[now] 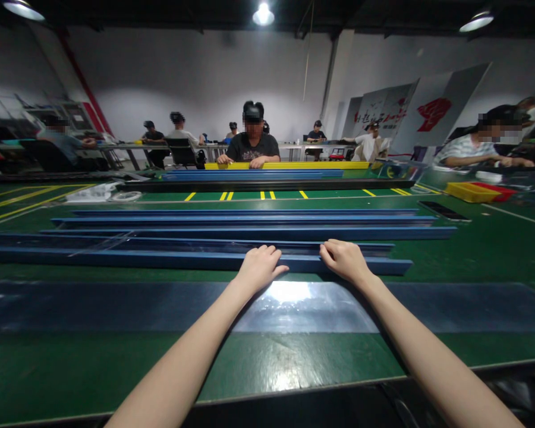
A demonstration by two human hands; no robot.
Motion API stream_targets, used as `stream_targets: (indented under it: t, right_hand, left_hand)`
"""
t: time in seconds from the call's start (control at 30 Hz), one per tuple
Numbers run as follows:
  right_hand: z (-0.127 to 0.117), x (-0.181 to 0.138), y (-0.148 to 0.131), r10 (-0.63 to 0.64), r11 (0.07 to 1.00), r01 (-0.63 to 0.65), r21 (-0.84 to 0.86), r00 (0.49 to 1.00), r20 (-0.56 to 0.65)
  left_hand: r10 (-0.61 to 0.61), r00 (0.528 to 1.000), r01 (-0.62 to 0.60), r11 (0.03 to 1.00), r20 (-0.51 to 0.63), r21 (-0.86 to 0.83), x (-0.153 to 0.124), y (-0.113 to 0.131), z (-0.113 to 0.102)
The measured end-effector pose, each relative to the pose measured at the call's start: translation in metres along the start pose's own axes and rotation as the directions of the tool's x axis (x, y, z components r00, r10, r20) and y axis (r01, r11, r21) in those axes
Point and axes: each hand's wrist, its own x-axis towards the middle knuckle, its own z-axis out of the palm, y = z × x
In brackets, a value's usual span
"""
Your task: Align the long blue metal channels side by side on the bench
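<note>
Both of my arms reach forward over a green table [71, 362]. My left hand [259, 266] and my right hand [344, 259] grip the nearest long blue channel strip [116, 258], fingers curled over its top edge, about a hand's width apart. Behind it lie several more long blue strips [249, 221] side by side. A wide clear plastic sheet [303, 309] lies flat across the table under my wrists and glares with reflected light.
A person sits across the table, hands on a yellow strip [294, 166] and more blue strips [249, 175]. A black phone [443, 210] and a yellow and red tray [472, 191] lie right. Other people sit at tables behind and at right.
</note>
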Motion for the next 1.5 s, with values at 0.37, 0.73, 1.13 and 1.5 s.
stream_targets:
  t: [0.37, 0.73, 1.13, 1.5]
  right_hand:
    - [0.0003, -0.0002, 0.0003, 0.001, 1.0, -0.001, 0.012, 1.0, -0.017]
    - [0.0005, -0.0002, 0.0009, -0.007, 1.0, 0.007, 0.012, 1.0, -0.01]
    - [0.0004, -0.0002, 0.0003, 0.001, 1.0, -0.001, 0.002, 1.0, -0.01]
    - [0.0, -0.0001, 0.0004, 0.005, 1.0, -0.005, 0.001, 1.0, 0.004]
  left_hand:
    - [-0.007, 1.0, 0.007, 1.0, 0.009, 0.0, 0.0005, 0.0, -0.0014]
    - [0.002, 1.0, -0.002, 1.0, 0.002, -0.006, 0.0003, -0.0003, -0.0004]
    - [-0.004, 1.0, 0.004, 1.0, 0.001, -0.005, 0.0, 0.0002, -0.0007]
    - [-0.006, 1.0, 0.006, 1.0, 0.014, -0.017, -0.0004, 0.0001, -0.002]
